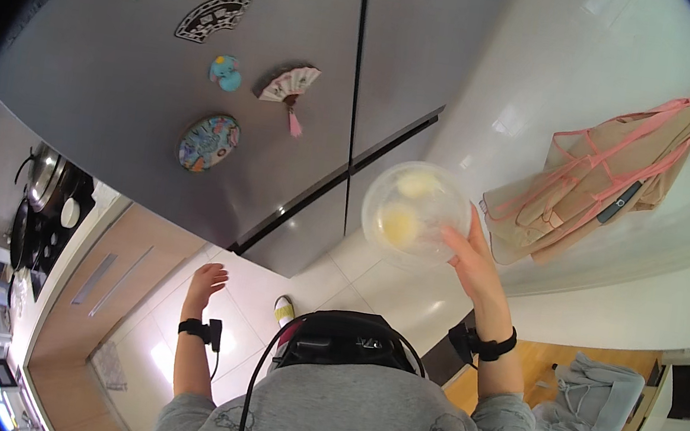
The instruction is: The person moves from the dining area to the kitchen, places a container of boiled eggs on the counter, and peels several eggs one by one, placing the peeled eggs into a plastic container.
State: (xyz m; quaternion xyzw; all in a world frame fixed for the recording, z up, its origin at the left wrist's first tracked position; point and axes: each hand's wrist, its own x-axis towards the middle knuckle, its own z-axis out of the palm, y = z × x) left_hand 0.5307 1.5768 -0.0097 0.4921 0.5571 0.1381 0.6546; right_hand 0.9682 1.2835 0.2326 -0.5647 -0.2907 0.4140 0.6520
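Observation:
Held up in my right hand point(475, 259) is a round translucent plastic bowl point(425, 239), gripped by its right rim with the thumb over the near side. Two pale yellow lumps point(399, 226) show in the bowl; what they are I cannot tell. My left hand point(207, 282) hangs low over the tiled floor, holding nothing, its fingers loosely bent and slightly apart. In front of me stands a grey refrigerator point(307, 8) with its doors closed. The bowl is before the lower right door, apart from the dark handle groove point(397, 141).
Magnets, among them a folding-fan magnet point(288, 84) and an oval one point(209, 143), cling to the refrigerator. A beige bag point(592, 176) with pink straps hangs on the right wall. Pots point(46, 176) stand on a stove at left. A chair draped with grey clothing point(594, 405) is lower right.

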